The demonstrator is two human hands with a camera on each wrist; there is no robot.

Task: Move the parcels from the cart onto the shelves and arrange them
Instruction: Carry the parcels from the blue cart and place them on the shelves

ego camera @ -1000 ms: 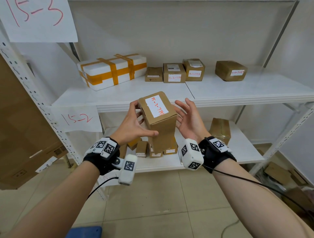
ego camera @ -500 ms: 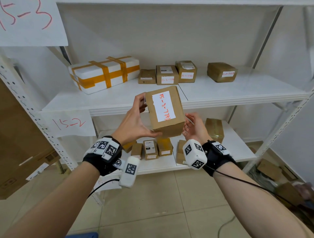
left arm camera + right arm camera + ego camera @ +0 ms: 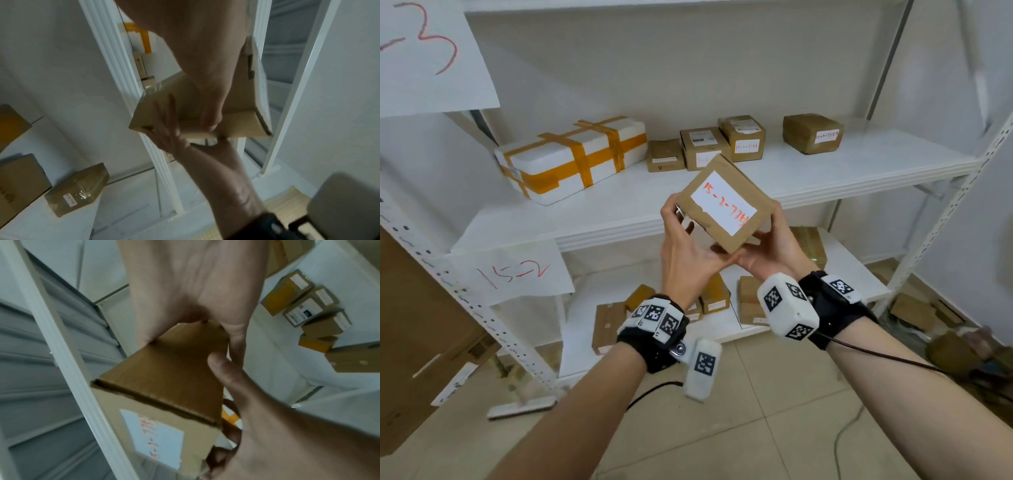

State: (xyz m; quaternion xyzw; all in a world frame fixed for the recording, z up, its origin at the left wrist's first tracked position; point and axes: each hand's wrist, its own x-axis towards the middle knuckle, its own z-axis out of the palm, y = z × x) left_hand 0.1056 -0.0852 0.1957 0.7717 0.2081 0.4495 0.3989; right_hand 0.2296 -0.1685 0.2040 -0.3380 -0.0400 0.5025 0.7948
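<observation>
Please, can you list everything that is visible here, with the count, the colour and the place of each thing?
Brown cardboard parcel with white label: one, brown, held tilted in front of the middle shelf.
White foam box with orange tape: one, white and orange, left on the middle shelf.
Small brown cardboard boxes: four, brown, at the back of the middle shelf.
Brown boxes on the lower shelf: several, brown; exact count hidden by the hands.
White metal shelving unit: one, white, against the wall.
White paper signs with red numbers: two, on the left post.
Left hand: grip on the parcel's left side.
Right hand: grip on its lower right side.
</observation>
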